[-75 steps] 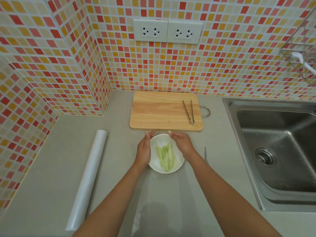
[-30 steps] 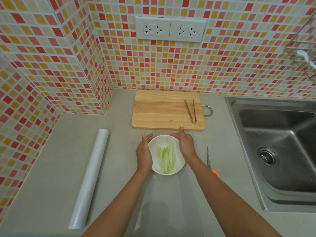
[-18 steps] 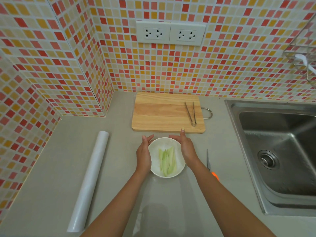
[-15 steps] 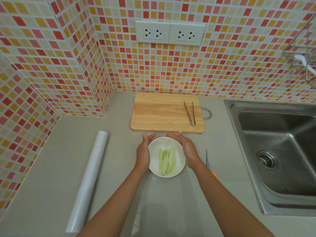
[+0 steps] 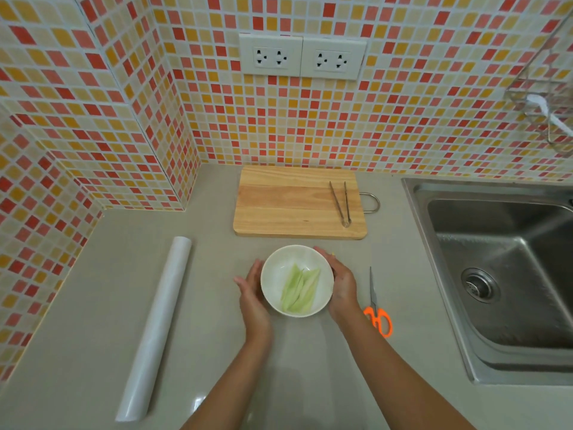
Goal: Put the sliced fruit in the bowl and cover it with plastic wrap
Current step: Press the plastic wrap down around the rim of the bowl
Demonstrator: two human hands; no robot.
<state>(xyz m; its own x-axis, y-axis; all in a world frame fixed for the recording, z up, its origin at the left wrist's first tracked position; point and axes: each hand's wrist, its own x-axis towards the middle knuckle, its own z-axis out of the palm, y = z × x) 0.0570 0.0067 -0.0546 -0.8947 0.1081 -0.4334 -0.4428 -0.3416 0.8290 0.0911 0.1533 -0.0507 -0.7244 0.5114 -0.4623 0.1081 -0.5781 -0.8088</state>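
Fingers of the left hand (image 5: 251, 294) lie straight and together against the left wall of the one white bowl (image 5: 273, 274); the right hand (image 5: 340, 285) curls round its right wall. Several pale green fruit slices (image 5: 300, 288) lie inside; exact count cannot be told. Bowl stands mid-counter (image 5: 93, 305), near the front edge of one wooden cutting board (image 5: 291, 203), which carries one pair of metal tongs (image 5: 340, 202). One plastic wrap roll (image 5: 155, 327) lies well to the left. One pair of orange-handled scissors (image 5: 376, 308) lies just beside the right wrist. One steel sink (image 5: 508, 274) occupies the right end.
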